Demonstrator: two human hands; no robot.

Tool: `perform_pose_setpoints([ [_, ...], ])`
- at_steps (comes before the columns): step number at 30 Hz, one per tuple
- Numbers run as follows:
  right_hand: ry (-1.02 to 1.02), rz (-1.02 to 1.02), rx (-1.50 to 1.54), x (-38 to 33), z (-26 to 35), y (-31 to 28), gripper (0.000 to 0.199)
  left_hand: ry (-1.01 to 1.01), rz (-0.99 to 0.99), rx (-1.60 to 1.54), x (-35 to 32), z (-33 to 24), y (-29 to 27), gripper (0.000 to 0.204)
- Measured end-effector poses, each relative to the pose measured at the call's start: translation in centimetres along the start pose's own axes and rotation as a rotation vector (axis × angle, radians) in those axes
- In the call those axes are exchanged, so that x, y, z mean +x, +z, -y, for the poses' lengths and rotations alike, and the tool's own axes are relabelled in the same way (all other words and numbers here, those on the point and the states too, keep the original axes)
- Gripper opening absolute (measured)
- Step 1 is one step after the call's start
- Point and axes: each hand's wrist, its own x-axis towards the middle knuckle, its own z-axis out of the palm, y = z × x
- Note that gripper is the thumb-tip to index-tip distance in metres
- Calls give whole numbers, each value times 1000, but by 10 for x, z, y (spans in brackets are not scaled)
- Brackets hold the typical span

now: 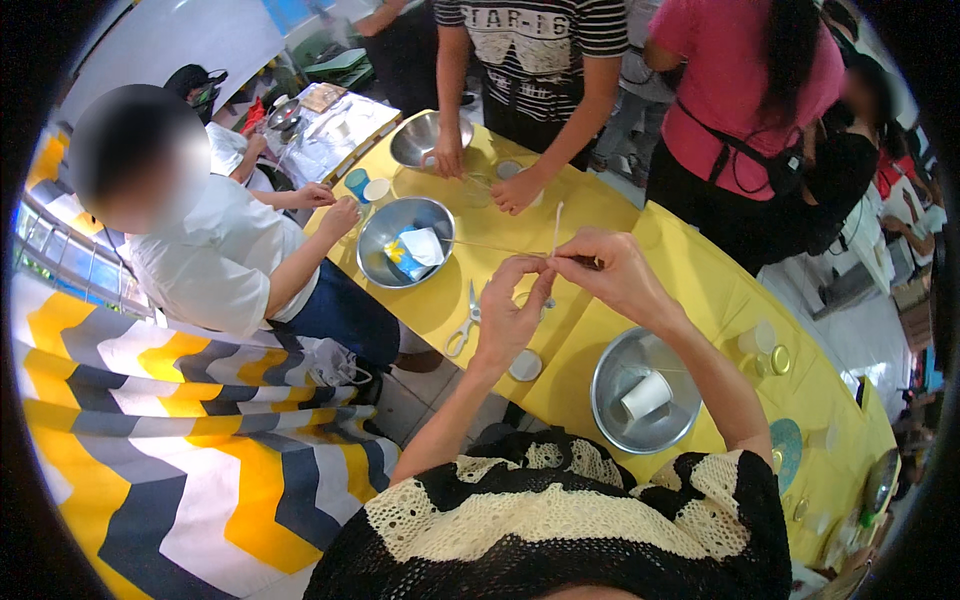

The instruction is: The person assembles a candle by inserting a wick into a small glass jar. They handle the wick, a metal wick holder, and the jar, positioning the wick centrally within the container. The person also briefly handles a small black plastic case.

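Both hands are raised above the yellow bench (700,270), near its middle. The left hand (510,310) has its grip closed: thumb and forefinger are pinched on a thin white string (556,222). The right hand (615,268) is just to the right and slightly farther, its grip also closed by pinch on the same string. The two pinch points lie almost touching. A short free end of the string rises upward from between the fingertips. A thin stick (490,245) runs left from the right hand's grip toward a steel bowl (378,232); whether the string is tied to it cannot be determined.

That bowl sits on the bench left of the hands and holds a white and blue packet (415,250). White-handled scissors (464,325) lie on the bench just left of the left hand. A second steel bowl (618,400), near and right, holds a white paper cup (647,394) on its side. A third steel bowl (425,135) sits at the far end, where another person's hand (447,160) rests on its rim.
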Motion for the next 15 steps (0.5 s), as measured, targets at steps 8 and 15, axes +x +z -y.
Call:
perform_pose_setpoints([
  [8,-1,-21,52,-2,-3,2,13,86,11,40,-2,4,-2,12],
  [15,-6,-12,26,-2,-7,1,14,161,13,79,-3,10,-1,14],
])
